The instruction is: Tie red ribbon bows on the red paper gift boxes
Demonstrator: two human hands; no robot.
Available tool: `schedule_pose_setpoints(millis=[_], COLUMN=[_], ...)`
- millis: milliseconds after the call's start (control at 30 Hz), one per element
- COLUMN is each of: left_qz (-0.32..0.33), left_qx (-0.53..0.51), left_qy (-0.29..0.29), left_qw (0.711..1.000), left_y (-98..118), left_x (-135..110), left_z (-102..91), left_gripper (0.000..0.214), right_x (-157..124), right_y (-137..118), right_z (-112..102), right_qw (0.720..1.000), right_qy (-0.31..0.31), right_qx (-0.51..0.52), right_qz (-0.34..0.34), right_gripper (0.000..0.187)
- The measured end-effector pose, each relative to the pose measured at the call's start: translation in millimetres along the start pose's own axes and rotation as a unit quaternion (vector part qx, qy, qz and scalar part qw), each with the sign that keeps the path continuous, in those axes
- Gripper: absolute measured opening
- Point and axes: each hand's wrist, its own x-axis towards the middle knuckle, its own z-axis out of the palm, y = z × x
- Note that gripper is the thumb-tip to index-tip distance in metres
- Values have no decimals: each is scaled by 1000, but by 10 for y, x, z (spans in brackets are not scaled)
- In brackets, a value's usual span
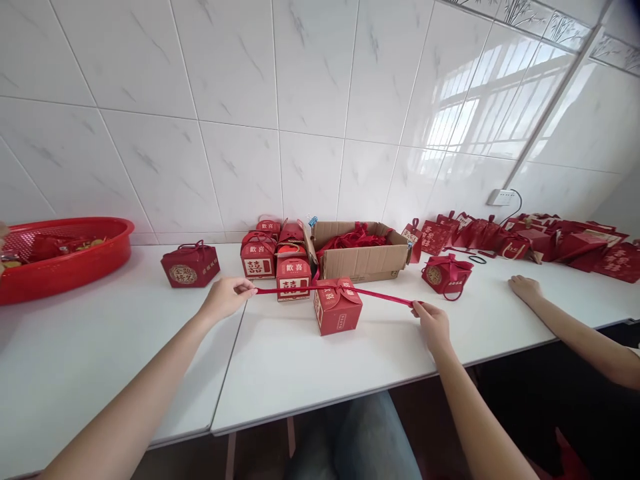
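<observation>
Ribbon (385,297) spans the nearest box (338,317) sideways! Left hand (225,298) pinches the end left of it, right hand (434,325) the other.

White table (280,387), two tops, seam between. Left top: red plastic basket (75,275), red gift box (193,268) wall side. Near seam, double-happiness boxes (257,253) clustered beside open cardboard carton (360,265); ribbon-topped box (339,315) in front. Further right: bow-tied box (443,277), crowded red paper boxes (535,240).
</observation>
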Motion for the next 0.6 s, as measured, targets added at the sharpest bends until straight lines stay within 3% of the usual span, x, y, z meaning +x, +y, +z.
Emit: schedule_pose_setpoints(millis=[400, 600], left_qz=[86, 74], left_qx=[-29, -24], left_qy=[57, 83], left_qw=[994, 994], left_y=[-51, -61], left_x=[-54, -4], left_z=[-4, 13], left_gripper=[26, 22], right_x=[46, -42], right_y=[-80, -118], right_z=[-95, -104], right_qw=[1000, 999], right_qy=[7, 34], right_qx=[-5, -9], right_qz=[-2, -22], right_gripper=[37, 35])
